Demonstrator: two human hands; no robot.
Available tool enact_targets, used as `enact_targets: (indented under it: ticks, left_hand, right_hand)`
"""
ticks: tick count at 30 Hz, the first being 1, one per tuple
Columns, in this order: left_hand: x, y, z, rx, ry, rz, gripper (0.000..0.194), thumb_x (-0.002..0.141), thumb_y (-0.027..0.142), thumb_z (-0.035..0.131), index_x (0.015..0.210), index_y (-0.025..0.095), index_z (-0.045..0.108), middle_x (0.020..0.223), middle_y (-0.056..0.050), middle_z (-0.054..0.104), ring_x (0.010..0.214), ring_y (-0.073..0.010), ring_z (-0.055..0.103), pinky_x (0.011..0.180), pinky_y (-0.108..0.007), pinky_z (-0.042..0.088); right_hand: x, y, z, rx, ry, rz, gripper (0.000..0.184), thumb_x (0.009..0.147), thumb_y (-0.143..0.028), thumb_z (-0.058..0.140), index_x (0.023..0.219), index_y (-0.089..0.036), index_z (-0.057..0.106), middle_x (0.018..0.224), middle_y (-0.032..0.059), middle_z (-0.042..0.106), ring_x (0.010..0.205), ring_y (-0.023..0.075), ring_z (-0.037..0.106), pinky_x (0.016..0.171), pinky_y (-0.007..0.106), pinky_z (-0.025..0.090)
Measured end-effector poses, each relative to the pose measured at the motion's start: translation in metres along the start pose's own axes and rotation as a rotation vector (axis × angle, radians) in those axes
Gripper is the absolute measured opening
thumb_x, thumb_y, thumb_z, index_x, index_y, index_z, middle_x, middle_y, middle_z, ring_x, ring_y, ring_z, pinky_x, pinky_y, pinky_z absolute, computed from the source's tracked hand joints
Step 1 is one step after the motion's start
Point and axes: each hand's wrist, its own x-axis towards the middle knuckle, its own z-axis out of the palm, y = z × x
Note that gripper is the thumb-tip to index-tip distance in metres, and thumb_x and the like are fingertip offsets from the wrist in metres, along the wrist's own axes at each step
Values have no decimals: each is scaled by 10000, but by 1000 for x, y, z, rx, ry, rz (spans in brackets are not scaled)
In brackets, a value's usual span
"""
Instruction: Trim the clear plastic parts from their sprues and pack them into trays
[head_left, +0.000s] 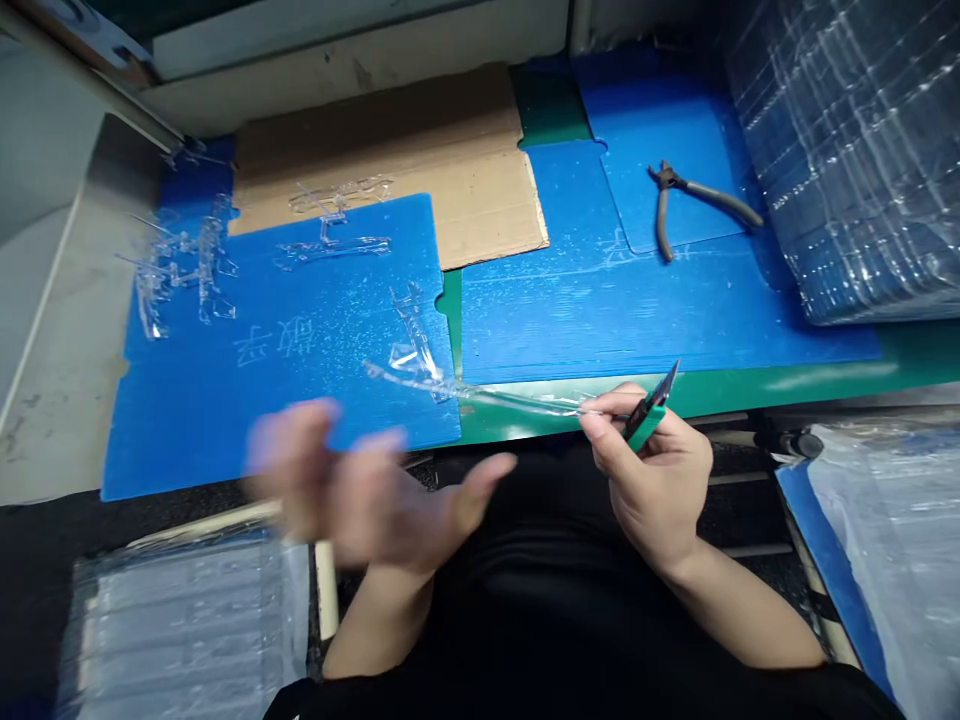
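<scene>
My right hand (pixel 656 475) pinches one end of a long clear plastic strip (pixel 510 400) between thumb and forefinger. The same hand also holds a green utility knife (pixel 646 420), its blade pointing up and away. Leftward, the strip reaches over the blue board's edge. My left hand (pixel 375 490) is smeared by motion, thumb stretched out and fingers apart, with nothing visible in it. Just beyond it, a clear plastic piece (pixel 416 335) lies on the blue board (pixel 195 420). More clear moulded parts (pixel 184 265) sit at the board's far left, and another (pixel 330 245) near its back edge.
Cutting pliers (pixel 667 195) lie open on blue sheets (pixel 540 300) at the right. A tall stack of clear trays (pixel 862 170) stands at far right. Flat brown cardboard (pixel 472 180) lies at the back. Trays (pixel 195 630) sit low left, and wrapped ones (pixel 892 530) low right.
</scene>
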Motion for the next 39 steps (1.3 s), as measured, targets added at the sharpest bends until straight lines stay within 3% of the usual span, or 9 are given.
enact_targets:
  ticks: [3, 5, 10, 14, 23, 29, 34, 36, 39]
  left_hand:
    - [8, 4, -1, 301, -267, 419, 383, 1058, 281, 679, 1426, 205, 604, 1284, -96, 784, 1170, -258, 733, 1151, -460, 431]
    - [13, 5, 1, 343, -352, 470, 179, 1086, 145, 564, 1236, 164, 660, 968, -50, 793, 880, -197, 727, 906, -376, 478]
    - [12, -14, -2, 131, -352, 330, 152, 1122, 273, 550, 1104, 185, 672, 828, -43, 701, 727, -185, 611, 678, -348, 335]
    - [7, -33, -13, -19, -352, 288, 124, 1059, 354, 679, 1034, 236, 708, 766, -13, 637, 658, -173, 494, 649, -353, 233]
    - [2, -36, -20, -68, -303, 174, 217, 996, 480, 776, 974, 267, 746, 722, -7, 602, 611, -165, 411, 637, -363, 159]
    - [5, -29, -20, -39, -301, 291, 142, 1041, 390, 718, 1031, 249, 709, 721, -1, 594, 619, -157, 442, 625, -344, 204]
    - [17, 1, -26, -342, -663, -53, 202, 1107, 208, 538, 1301, 245, 582, 891, -3, 691, 696, -145, 598, 677, -259, 415]
    - [24, 9, -29, -439, -837, -149, 236, 1119, 211, 495, 1351, 244, 528, 849, 20, 654, 648, -137, 551, 630, -244, 403]
    - [32, 13, -32, -561, -925, -219, 203, 1129, 214, 465, 1317, 238, 535, 791, 32, 606, 624, -135, 504, 629, -244, 402]
  right_hand:
    - [-3, -11, 2, -102, -156, -136, 141, 990, -126, 786, 1043, -253, 814, 869, -5, 698, 758, 136, 626, 706, 286, 529]
    - [-4, -15, 2, -125, -248, -164, 147, 1011, -120, 760, 1076, -248, 787, 885, -9, 694, 780, 137, 634, 742, 285, 544]
    - [-1, -20, -17, -272, -434, -183, 262, 1129, -246, 602, 1391, -259, 622, 1141, 50, 715, 936, 176, 686, 817, 315, 560]
    - [3, -25, -36, -606, -569, -309, 192, 1139, -181, 550, 1308, -212, 634, 981, 30, 690, 804, 160, 654, 713, 304, 490]
    - [1, -38, -40, -788, -646, -431, 261, 1124, -198, 602, 1371, -144, 670, 846, -3, 605, 599, 111, 528, 528, 313, 365]
    - [2, -36, -41, -715, -625, -387, 288, 1123, -203, 602, 1404, -194, 663, 890, 20, 682, 640, 130, 591, 540, 302, 413]
    - [9, -35, -26, -344, -429, -93, 363, 967, -325, 868, 1300, -304, 723, 996, 17, 739, 779, 174, 666, 666, 296, 551]
    - [11, -37, -17, -238, -359, -22, 241, 962, -289, 867, 1185, -294, 777, 876, -12, 698, 725, 153, 634, 666, 286, 556]
    - [15, -41, -7, -158, -314, 90, 97, 985, -299, 830, 1072, -262, 807, 830, -9, 693, 692, 142, 630, 645, 276, 561]
